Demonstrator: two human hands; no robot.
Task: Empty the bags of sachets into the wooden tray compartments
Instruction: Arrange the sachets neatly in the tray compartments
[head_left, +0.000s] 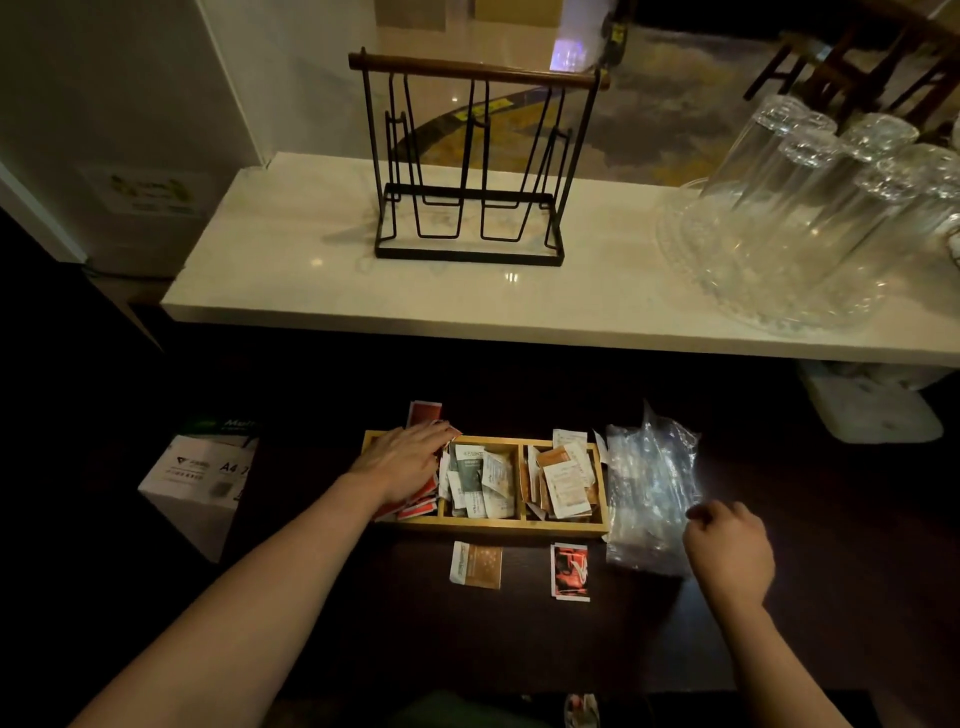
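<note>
The left hand (402, 460) reaches in from seven o'clock, palm down, fingers straight and flat over the red sachets (415, 506) in the left compartment of the long three-part wooden tray (511, 526) — pressing, not gripping. The right hand (727, 551), coming from five o'clock, is curled at the edge of the crumpled clear plastic bag (649, 488) lying just at the tray's three o'clock — whether it pinches the plastic, I cannot tell.

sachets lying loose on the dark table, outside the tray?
3: a brown sachet and a red sachet in front of the tray, one red sachet behind it. Others may be hidden.
</note>
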